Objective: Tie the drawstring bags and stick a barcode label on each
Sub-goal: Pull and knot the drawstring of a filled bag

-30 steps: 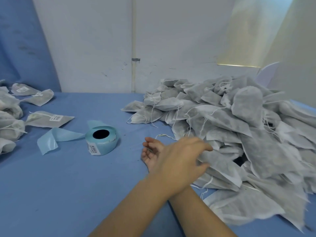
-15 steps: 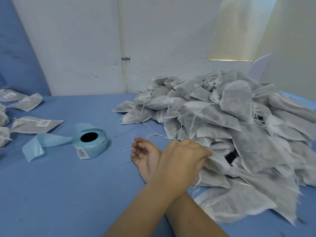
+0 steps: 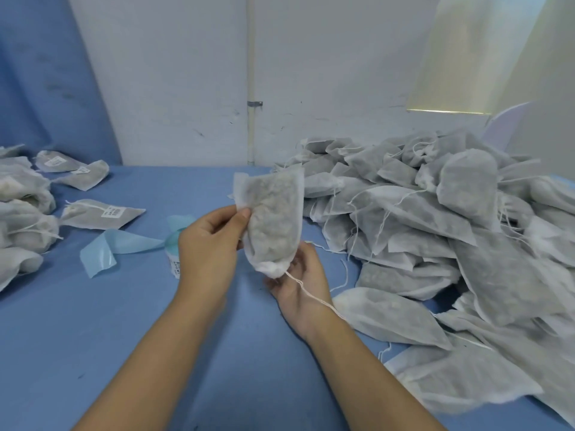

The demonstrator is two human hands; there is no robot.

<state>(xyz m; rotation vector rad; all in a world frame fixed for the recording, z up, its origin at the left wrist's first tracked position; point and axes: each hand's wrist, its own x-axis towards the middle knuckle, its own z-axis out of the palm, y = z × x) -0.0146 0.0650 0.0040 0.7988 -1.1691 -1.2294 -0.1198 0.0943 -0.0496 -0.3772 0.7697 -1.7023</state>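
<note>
The hands, crossed low at the edge of the heap a second ago, have come apart and lifted one drawstring bag (image 3: 273, 219) clear of it; it now hangs in the air above the middle of the desk (image 3: 93, 337).

Far left lie the finished bags (image 3: 25, 219), necks cinched. The nearest one shows a white barcode label (image 3: 113, 212) on its side. Beside them a loose strip of blue backing paper (image 3: 124, 244) curls across the desk toward the label roll (image 3: 173, 247), which is mostly hidden behind the left hand (image 3: 208, 244). That hand pinches the bag's left edge between thumb and fingers, about halfway up. The bag is filled and hangs upside down, sealed end up and gathered mouth down.

Under that mouth the right hand (image 3: 300, 275) sits palm up, its fingers curled round the bunched neck. The drawstring (image 3: 311, 295) comes out there and trails loose across the wrist. Further right the heap of untied bags (image 3: 451, 237) spreads to the desk's edge, strings straggling everywhere.

This looks like the start of tying, with nothing knotted yet. Next, I'd think, the right hand has to catch that loose string and pull the neck tight while the left steadies the body. Then comes the knot, then a label from the roll. The cloth looks thin and the string fine, so a sharp tug could snap it or spill the filling.
</note>
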